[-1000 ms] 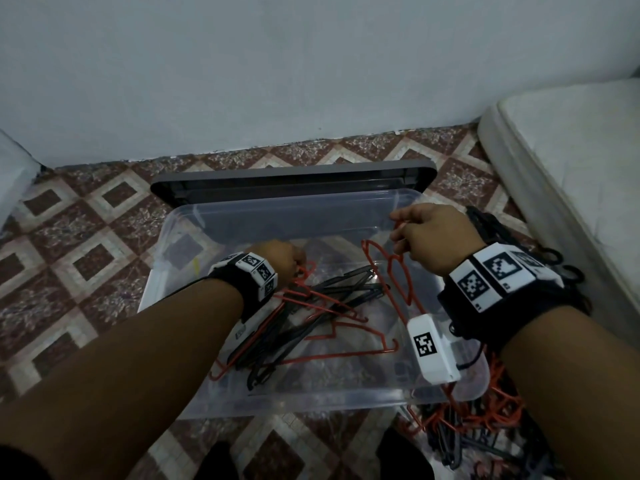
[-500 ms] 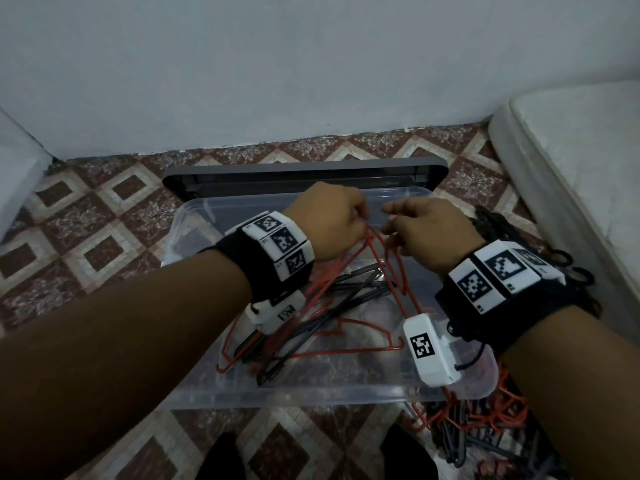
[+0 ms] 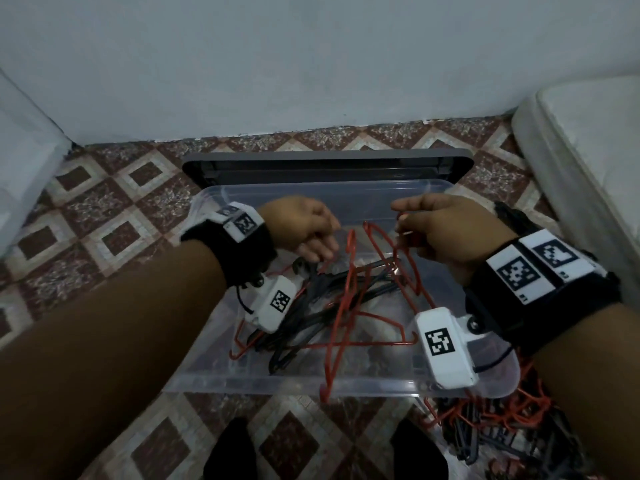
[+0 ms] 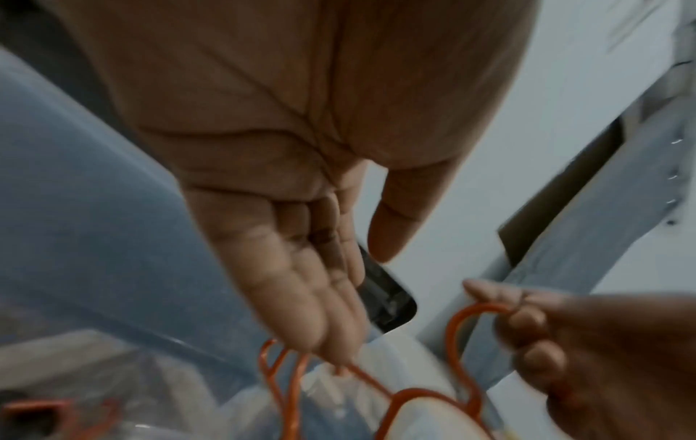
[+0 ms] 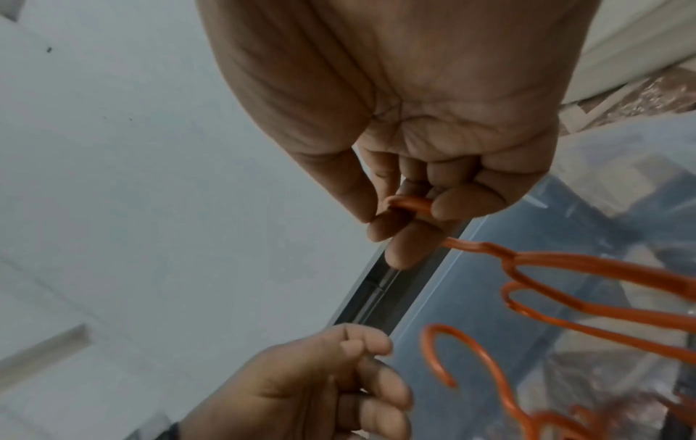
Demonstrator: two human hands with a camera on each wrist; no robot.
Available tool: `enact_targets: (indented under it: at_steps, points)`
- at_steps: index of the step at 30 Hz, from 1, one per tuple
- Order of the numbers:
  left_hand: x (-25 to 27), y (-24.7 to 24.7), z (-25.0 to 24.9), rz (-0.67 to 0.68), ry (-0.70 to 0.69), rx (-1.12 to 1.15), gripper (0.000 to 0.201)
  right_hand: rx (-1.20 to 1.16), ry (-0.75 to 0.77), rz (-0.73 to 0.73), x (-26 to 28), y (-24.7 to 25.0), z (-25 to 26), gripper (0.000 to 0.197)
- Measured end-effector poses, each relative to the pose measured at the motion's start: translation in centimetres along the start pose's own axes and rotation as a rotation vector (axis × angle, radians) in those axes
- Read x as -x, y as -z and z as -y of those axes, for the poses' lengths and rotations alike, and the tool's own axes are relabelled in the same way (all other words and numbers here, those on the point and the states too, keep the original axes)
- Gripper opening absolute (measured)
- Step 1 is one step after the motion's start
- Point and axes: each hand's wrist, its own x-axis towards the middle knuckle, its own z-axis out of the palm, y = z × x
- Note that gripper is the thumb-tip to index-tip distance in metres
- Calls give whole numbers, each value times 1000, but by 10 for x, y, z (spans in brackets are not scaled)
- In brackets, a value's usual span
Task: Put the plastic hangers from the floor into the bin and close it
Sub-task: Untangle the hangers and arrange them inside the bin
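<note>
Clear plastic bin [image 3: 346, 382]: open, on floor, holding tangled red and black hangers [image 3: 311, 306]. Grey lid [image 3: 329, 164]: lying behind bin. 1 red hanger [image 5: 565, 262]: raised by hook. Further hangers [image 3: 502, 420]: heaped on floor, right of bin.

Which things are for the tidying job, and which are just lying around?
For the job: clear bin, grey lid, red hanger in the right hand, hanger pile beside the bin.
Just lying around: mattress, white object on the left.
</note>
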Motion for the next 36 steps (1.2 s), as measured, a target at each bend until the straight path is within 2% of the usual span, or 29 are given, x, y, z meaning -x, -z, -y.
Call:
enact_targets:
  at_steps: [3, 4, 8, 10, 12, 14, 17, 19, 21, 22, 29, 31, 35, 36]
  points:
    - [-22, 2, 28, -165, -1, -670, 17, 64, 7, -19, 1, -3, 3, 26]
    - [-27, 3, 36, -174, 25, -820, 22, 58, 2, -21, 0, -2, 3, 26]
    - [-47, -11, 79, 81, 240, -927, 47, -5, -31, -34, 1, 1, 2, 25]
    - [-59, -20, 103, 97, 299, -1012, 57, 14, -26, -47, 0, 2, 1, 26]
    - [-68, -24, 118, 88, 330, -1141, 50, 30, -13, -73, -1, 4, 1, 27]
    - [-78, -25, 127, 79, 327, -1133, 39, 25, -2, -93, -2, 5, 0, 28]
    - [-82, -33, 136, 43, 249, -1098, 42, -31, 4, -106, -5, 8, -5, 29]
    - [-92, -35, 155, 61, 318, -1137, 41, -89, 7, -117, -8, 10, -7, 29]
    - [-95, -39, 171, 102, 464, -1071, 39, -151, 9, -138, -11, 11, -7, 28]
    - [-94, -40, 174, 118, 478, -1078, 39, -190, 7, -149, -12, 11, -6, 27]
    - [-100, -42, 198, 41, 418, -1054, 59, -398, -41, -162, -11, 12, 1, 24]
    - [-98, -42, 196, 29, 384, -1049, 58, -411, -47, -175, -10, 13, 0, 24]
    - [-93, -44, 190, 20, 363, -1023, 36, -442, -48, -181, -10, 14, 0, 25]
    - [-96, -46, 192, 17, 360, -1021, 45, -444, -45, -181, -10, 14, -1, 25]
